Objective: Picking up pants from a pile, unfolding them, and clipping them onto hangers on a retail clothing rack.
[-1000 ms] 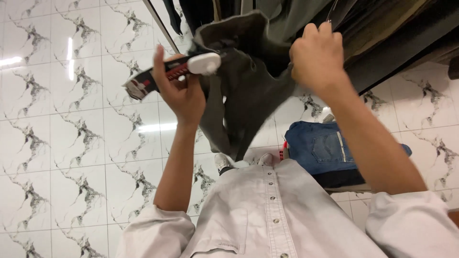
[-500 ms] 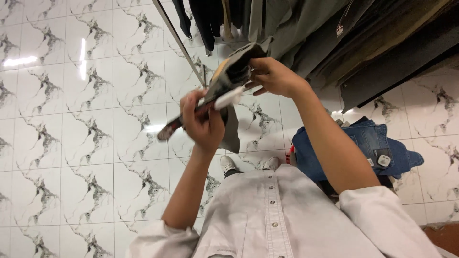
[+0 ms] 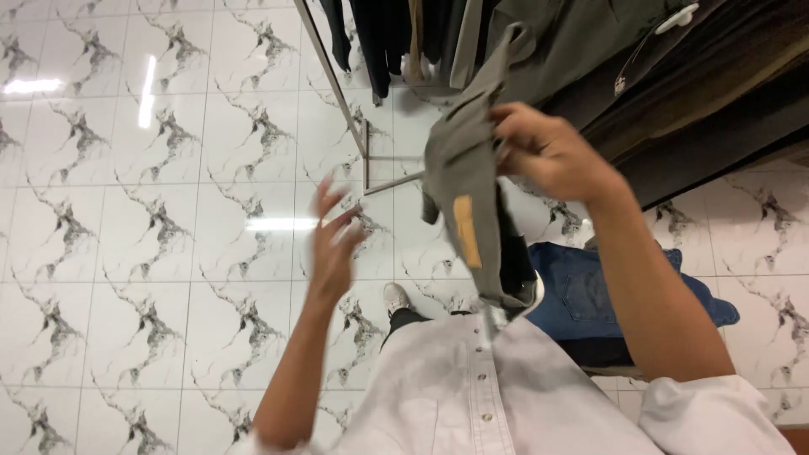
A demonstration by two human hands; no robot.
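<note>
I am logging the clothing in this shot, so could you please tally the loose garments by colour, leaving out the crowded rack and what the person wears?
Olive-green garment, held up in the right hand's grip: 1
Blue denim garment, lying low beside the rack: 1
Total: 2
The left hand is open and holds nothing.

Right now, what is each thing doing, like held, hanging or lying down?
Olive trousers: held up, dangling, a tan patch showing.
Right hand: gripping the trousers' top.
Left hand: open, empty, fingers spread.
Blue jeans: lying in a heap.
Dark clothes: hanging on the rack.
</note>
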